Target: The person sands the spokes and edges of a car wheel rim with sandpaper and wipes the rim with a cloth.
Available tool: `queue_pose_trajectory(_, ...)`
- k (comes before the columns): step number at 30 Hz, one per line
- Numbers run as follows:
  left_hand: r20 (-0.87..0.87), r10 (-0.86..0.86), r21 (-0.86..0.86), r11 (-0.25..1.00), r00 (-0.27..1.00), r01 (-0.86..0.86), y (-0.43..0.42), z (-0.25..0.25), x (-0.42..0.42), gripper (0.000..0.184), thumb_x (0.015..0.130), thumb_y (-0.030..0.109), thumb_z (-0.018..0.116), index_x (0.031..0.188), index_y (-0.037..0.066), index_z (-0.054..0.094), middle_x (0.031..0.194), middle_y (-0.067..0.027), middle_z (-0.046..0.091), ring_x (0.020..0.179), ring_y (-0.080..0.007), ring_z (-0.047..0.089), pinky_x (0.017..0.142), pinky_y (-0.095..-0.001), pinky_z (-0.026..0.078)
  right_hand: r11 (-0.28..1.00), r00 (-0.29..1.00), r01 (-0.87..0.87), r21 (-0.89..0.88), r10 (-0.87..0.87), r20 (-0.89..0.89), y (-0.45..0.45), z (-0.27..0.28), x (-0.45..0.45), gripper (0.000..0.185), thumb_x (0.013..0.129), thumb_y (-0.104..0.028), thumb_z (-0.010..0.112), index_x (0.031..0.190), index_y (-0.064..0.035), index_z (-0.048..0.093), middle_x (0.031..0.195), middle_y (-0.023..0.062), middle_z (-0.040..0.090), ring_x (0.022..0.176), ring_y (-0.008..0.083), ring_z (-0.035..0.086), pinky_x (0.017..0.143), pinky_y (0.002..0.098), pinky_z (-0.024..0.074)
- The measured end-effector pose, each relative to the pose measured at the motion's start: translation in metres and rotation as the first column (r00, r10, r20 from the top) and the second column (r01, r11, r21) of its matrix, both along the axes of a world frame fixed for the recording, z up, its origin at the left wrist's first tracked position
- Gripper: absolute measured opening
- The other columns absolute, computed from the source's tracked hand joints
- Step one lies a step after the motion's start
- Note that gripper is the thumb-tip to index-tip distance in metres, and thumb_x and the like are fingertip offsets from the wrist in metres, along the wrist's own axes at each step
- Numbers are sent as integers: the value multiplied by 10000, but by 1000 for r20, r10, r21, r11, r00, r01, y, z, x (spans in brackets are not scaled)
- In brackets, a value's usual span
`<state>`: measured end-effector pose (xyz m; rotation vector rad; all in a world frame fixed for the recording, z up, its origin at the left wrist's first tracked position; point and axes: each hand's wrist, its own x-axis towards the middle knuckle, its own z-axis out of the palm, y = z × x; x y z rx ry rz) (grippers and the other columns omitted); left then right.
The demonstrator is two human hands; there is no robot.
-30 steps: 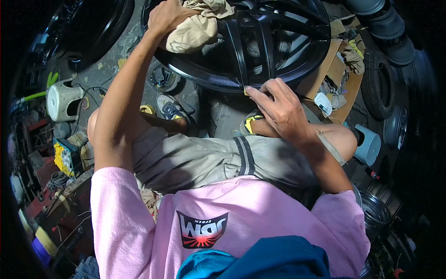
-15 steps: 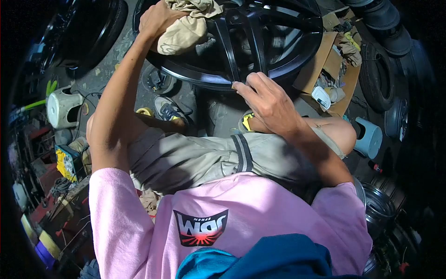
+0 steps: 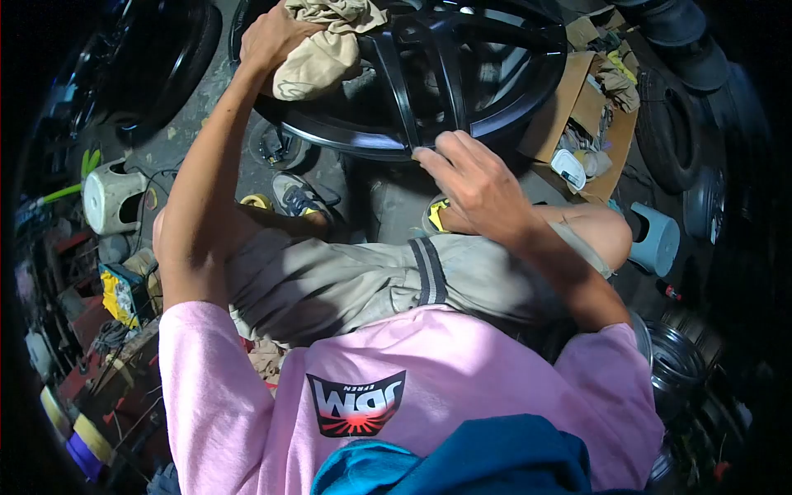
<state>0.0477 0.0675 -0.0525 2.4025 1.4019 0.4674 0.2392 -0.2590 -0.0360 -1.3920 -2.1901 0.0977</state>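
Note:
A black multi-spoke wheel rim (image 3: 404, 91) lies in front of my knees at the top of the view. My left hand (image 3: 272, 40) is closed around its left edge, with the thumb against a crumpled beige cloth (image 3: 318, 66) draped over that side. Part of the left fingers is hidden by the edge and the cloth. At the near edge, my right hand (image 3: 474, 177) is closed in a pinch, its fingertips touching the lip beside the foot of a spoke. Whatever sits between those fingertips is too small to make out.
A cardboard box (image 3: 610, 140) with rags and odds and ends stands right of the rim, beside a tyre (image 3: 667, 132). A blue stool (image 3: 656, 239) is below it. On the left are a white stool (image 3: 107, 198), another wheel (image 3: 169, 74) and cluttered tools.
The view has shifted slightly, so the rim and cloth appear a little further left. Both hands keep their places on the rim, the right one at nearly the same spot.

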Motion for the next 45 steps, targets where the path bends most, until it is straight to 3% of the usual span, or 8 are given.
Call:
queue_pose_trajectory(12,-71,43,44,998,997,-40,10,-7,2,706,843,623,814,1335,127,706,1177,-231,788,1132,-446,738,948,-552,582,999,1000,21,-28,-22,-22,4,2,-8,454,744,51,711,1198,57,684,1003,155,536,923,328,622,815,421,562)
queue_pose_trajectory(15,-32,-21,26,999,999,22,11,-8,1,701,847,622,811,1337,133,704,1173,-230,789,1113,-451,743,939,-559,584,1000,999,16,-18,-16,-35,-4,1,1,456,740,55,709,1195,58,689,999,155,533,917,327,623,811,423,562)
queue_pose_trajectory(17,-64,51,58,997,997,-47,10,-11,2,682,872,609,793,1342,124,700,1169,-235,788,1106,-460,743,932,-561,585,1000,1000,9,-4,-9,-24,3,-1,-3,461,735,50,716,1195,56,694,998,155,532,913,325,623,805,427,563)
queue_pose_trajectory(23,-52,-24,36,999,998,25,16,-14,-3,682,876,600,792,1346,115,698,1165,-240,789,1112,-459,742,942,-565,583,999,998,9,-35,-11,-55,-2,-1,2,433,768,37,737,1200,45,707,993,154,533,910,317,628,796,426,565)
queue_pose_trajectory(28,-87,103,6,995,991,-103,4,-3,4,697,852,596,820,1335,108,701,1205,-246,779,1164,-448,727,977,-549,573,1000,999,4,-10,-5,-48,5,0,-3,400,806,58,735,1206,41,715,988,147,536,914,309,634,791,410,567)
queue_pose_trajectory(30,-43,75,12,997,996,-74,9,-9,-1,715,841,608,825,1338,108,701,1201,-248,779,1160,-450,728,978,-551,572,997,1000,15,-78,-17,-24,1,4,-1,373,810,3,705,1181,39,680,1070,143,568,1009,308,647,878,407,582)
queue_pose_trajectory(40,-38,10,21,1000,999,-9,12,-10,0,701,845,613,822,1309,98,711,1175,-233,790,1130,-448,741,956,-555,585,989,999,-16,-147,11,-34,2,11,7,315,824,14,708,1137,28,684,1082,149,567,1024,316,645,896,418,580)
queue_pose_trajectory(45,-87,64,30,998,994,-62,6,-6,4,722,843,610,824,1344,107,693,1202,-232,784,1155,-442,735,980,-546,580,990,1000,10,-143,-12,-15,8,9,-2,316,842,16,723,1156,10,687,1072,150,563,1039,333,643,897,438,575)
